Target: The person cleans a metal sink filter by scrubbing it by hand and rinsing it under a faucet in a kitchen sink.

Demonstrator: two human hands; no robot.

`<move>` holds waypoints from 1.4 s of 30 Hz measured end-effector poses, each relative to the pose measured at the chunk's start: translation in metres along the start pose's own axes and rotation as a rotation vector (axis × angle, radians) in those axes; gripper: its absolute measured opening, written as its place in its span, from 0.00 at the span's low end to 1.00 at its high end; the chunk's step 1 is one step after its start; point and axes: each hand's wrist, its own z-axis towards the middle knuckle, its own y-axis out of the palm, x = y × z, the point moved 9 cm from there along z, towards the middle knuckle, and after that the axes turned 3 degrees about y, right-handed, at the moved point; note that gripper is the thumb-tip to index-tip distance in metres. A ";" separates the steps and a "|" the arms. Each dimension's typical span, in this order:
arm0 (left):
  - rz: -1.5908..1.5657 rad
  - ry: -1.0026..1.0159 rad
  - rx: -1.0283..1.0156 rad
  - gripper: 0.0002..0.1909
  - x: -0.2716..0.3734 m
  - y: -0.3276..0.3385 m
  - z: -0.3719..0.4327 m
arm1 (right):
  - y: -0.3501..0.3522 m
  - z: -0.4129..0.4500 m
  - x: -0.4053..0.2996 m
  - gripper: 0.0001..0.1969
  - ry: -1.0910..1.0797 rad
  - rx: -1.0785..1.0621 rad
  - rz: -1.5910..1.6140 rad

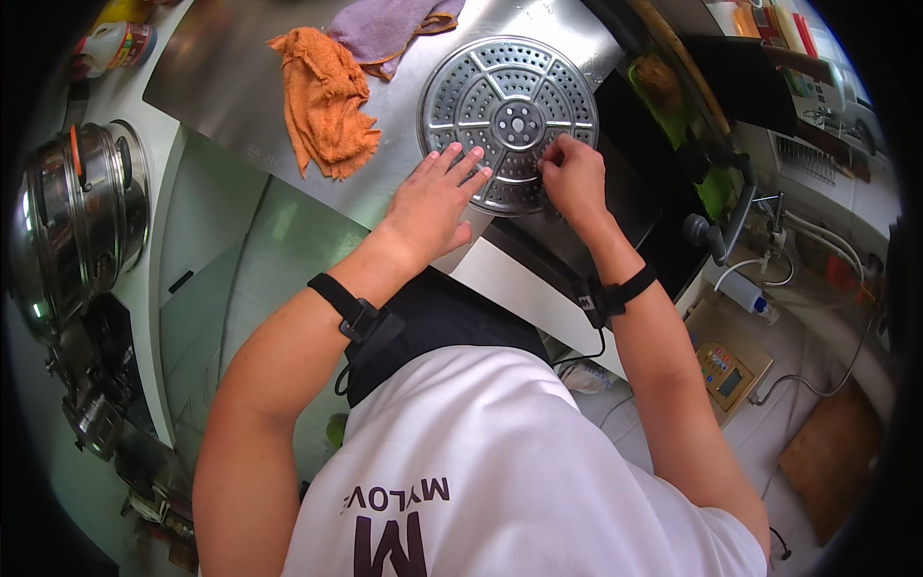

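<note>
A round perforated metal steamer tray [519, 79] lies on a stainless-steel surface [238, 79]. My left hand [433, 198] rests with spread fingers on the tray's lower left part, palm down. Over the tray's lower right part is my right hand [575, 173], its fingers curled and the thumb against the index finger. Whether it pinches something small cannot be told. Left of the tray lies a crumpled orange cloth [324, 108], and a purple cloth [386, 29] touches it from behind.
Stacked steel pots [79, 209] stand at the far left, with a plastic bottle [119, 47] beyond them. To the right are a black sink faucet [735, 216], green items and a wooden stick. A control box [728, 375] sits lower right.
</note>
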 end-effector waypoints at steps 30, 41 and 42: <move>0.013 -0.031 -0.030 0.40 0.001 0.001 0.001 | -0.004 0.014 0.004 0.03 0.067 0.062 -0.004; 0.000 -0.005 -0.012 0.40 0.004 0.000 0.002 | -0.007 0.019 0.009 0.03 0.151 0.040 0.005; 0.002 -0.005 -0.007 0.40 0.004 0.000 0.002 | -0.007 0.017 0.008 0.03 0.117 0.031 -0.022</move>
